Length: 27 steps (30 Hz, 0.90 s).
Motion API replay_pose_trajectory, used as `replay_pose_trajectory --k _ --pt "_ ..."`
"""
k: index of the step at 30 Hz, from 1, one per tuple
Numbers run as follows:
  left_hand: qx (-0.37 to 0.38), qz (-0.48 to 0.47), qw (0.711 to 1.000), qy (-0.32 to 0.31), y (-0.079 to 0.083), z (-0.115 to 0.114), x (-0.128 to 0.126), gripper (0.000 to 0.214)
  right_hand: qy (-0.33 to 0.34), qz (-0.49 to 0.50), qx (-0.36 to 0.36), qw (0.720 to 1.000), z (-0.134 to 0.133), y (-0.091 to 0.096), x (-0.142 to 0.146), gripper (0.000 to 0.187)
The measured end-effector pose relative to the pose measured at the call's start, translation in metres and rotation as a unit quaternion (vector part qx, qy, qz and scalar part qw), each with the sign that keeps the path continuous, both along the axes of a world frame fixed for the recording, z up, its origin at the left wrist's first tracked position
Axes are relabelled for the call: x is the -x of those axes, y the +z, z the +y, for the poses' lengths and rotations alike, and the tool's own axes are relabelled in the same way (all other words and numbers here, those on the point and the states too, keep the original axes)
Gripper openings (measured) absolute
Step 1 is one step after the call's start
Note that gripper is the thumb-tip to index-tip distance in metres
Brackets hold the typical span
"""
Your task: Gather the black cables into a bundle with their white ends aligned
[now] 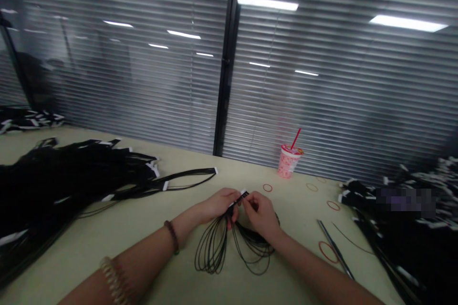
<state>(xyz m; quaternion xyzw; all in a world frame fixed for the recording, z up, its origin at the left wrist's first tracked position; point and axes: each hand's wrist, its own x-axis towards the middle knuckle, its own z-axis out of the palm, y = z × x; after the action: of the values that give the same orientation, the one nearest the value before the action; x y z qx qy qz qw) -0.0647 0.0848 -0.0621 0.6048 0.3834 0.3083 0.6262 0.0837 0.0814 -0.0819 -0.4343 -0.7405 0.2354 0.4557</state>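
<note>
Between my two hands is a bundle of thin black cables, its loops hanging down onto the table on both sides. My left hand is closed around the gathered middle of the bundle. At its upper end, by a small white tip, my right hand pinches the bundle with thumb and fingers. Part of the loops lies behind my right hand and wrist. The exact spot where the fingertips meet is small and blurred.
Piles of black cables with white ends lie at left and right. A pink cup with a red straw stands near the window blinds. Rubber bands, including a red band, and a slim metal tool lie to the right.
</note>
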Motion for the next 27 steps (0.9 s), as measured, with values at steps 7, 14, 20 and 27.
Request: replay_pose_trajectory --k 7,14,20,27 --pt "0.004 -0.021 0.999 0.031 -0.001 0.003 -0.002 0.034 -0.012 0.001 -0.004 1.000 0.003 -0.003 0.000 0.016" --pt "0.003 -0.018 1.000 -0.008 -0.002 0.003 0.003 0.035 0.005 -0.003 -0.014 1.000 -0.004 -0.002 0.001 0.015" --pt "-0.005 0.025 0.999 -0.019 0.007 -0.003 0.003 0.034 -0.041 -0.065 -0.142 0.987 -0.009 0.017 -0.009 0.018" --pt "0.125 0.031 0.986 -0.109 0.017 -0.005 0.004 0.038 0.095 -0.149 -0.049 0.983 -0.002 0.032 -0.022 0.019"
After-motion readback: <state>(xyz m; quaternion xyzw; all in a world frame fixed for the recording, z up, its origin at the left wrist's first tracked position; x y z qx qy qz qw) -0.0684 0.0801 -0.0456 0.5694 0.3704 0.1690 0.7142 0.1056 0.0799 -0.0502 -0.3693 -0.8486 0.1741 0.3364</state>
